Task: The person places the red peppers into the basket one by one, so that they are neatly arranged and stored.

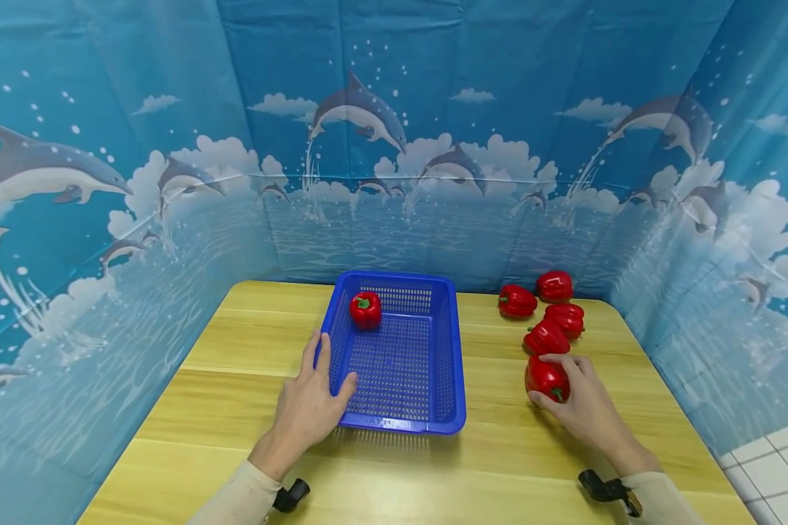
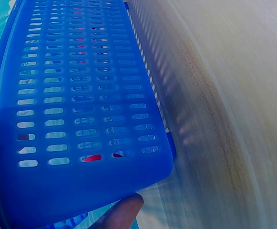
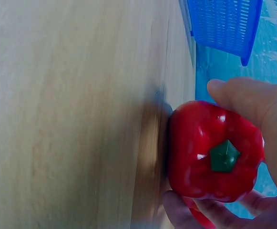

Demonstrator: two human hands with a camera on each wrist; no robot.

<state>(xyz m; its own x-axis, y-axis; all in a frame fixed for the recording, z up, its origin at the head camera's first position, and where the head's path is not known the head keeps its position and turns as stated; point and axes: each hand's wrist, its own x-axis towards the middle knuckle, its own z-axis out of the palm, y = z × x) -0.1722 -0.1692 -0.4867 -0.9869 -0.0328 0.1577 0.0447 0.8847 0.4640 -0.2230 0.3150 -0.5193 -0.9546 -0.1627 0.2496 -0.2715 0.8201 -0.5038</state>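
My left hand (image 1: 311, 401) holds the left side of a blue plastic basket (image 1: 460, 364), its thumb over the inside and its fingers along the rim. In the left wrist view, a fingertip (image 2: 126, 210) shows by the lower edge of the basket's slotted wall (image 2: 81, 183). Inside the basket's far left corner stands a red bell pepper (image 1: 365, 312) with a green stem. My right hand (image 1: 587, 405) grips another red bell pepper (image 3: 195, 148) between thumb and fingers, low at the table. Its green stem (image 3: 225, 156) faces the right wrist camera.
Several more red bell peppers lie beyond the right hand, among them a near one (image 1: 546, 338) and a far one (image 1: 554, 286). All rest on a wooden table (image 1: 236, 408). A blue dolphin-print curtain (image 1: 394, 233) hangs behind and along the sides.
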